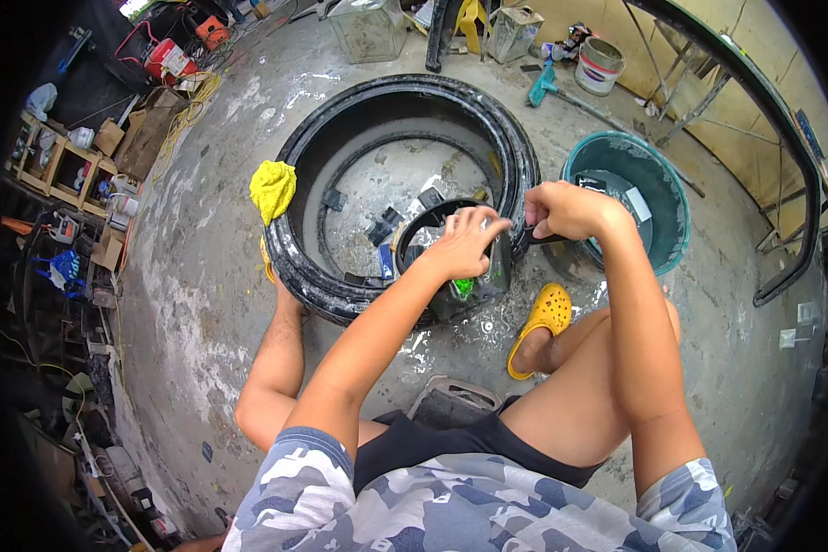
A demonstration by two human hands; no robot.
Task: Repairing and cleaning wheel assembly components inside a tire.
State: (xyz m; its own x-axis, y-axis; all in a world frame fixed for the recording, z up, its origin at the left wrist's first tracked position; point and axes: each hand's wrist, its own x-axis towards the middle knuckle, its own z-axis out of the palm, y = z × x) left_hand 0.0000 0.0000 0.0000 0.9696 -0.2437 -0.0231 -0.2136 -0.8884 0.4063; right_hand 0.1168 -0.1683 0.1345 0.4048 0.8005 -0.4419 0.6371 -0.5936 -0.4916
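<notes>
My left hand point(466, 241) rests with fingers spread and bent over a dark, glossy object point(493, 276) bearing a bright green patch. A black ring-shaped rim point(416, 219) shows behind it. Both lie at the near right of a large black tire point(299, 133), which holds dark scraps point(386, 225) in a puddle. My right hand point(570, 212) is curled at the tire's right edge, above a black piece resembling a handle; whether it grips this is unclear. A yellow cloth point(272, 191) drapes over the tire's left side.
A teal bucket point(672, 230) with water stands at right, beside a long-handled teal tool point(543, 85). A white bucket point(598, 69) and dark frame point(805, 230) are beyond. Clutter point(83, 184) lines the left. My yellow-clogged foot point(545, 317) is below my hands.
</notes>
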